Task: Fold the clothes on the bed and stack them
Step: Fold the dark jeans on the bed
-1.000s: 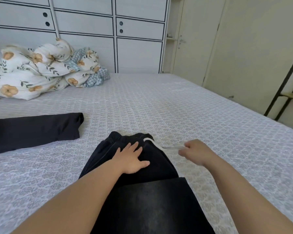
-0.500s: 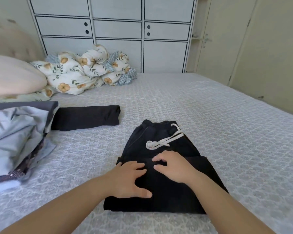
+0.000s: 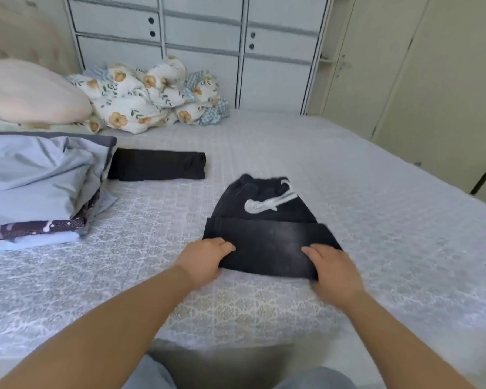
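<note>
Black folded cotton pants [image 3: 267,237] with a white string lie on my bed [image 3: 376,220].
My left hand [image 3: 201,258] and right hand [image 3: 333,269] each pinch a near corner, fingers on top.

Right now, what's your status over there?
Left hand and right hand gripping black pants near edge. Pants half folded. Nothing blocking.

Folded black drawstring pants [image 3: 267,234] lie flat mid-bed, white cord on top
</note>
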